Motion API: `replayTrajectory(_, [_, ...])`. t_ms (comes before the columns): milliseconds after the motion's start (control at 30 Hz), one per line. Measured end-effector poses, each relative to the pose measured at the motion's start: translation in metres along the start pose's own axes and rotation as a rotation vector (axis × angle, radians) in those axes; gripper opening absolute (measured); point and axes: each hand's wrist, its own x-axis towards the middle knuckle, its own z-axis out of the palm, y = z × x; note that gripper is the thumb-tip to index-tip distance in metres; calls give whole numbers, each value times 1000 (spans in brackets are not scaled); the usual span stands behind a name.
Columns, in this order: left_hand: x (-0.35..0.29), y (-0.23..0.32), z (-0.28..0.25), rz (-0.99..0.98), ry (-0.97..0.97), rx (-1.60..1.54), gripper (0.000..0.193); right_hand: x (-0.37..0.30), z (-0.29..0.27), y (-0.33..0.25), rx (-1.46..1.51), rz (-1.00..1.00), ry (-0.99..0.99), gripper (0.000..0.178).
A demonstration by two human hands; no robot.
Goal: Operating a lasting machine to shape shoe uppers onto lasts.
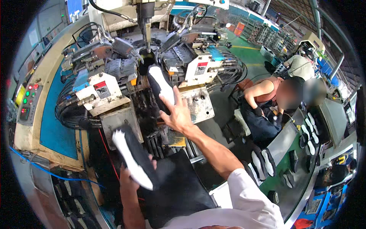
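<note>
Head view: left fingers (pixel 154 164) grip black-and-white shoe (pixel 132 158)

Shoe (pixel 158 78) between machine blocks (pixel 200 70), control panel (pixel 29 99) left, conveyor (pixel 280 170) right

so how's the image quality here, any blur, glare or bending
Head view: black corners, with edges curving toward the rim, fisheye style; head view: the white sole of the shoe in the left hand looks bright, nearly washed out; head view: two round patches by the seated co-worker are blurred beyond detail.
</note>
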Motion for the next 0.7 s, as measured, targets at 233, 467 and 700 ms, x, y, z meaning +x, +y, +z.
replayTrajectory(233, [-119, -52, -98, -11, 141, -364, 109, -15, 37, -2, -103, -24, 16, 74])
replayTrajectory(467, [-137, -63, -68, -32, 373, -107, 99, -20, 48, -27, -195, -21, 34, 79])
replayTrajectory(700, [-134, -86, -47, -113, 364, -111, 90, -45, 70, -22, -168, -201, 98, 87])
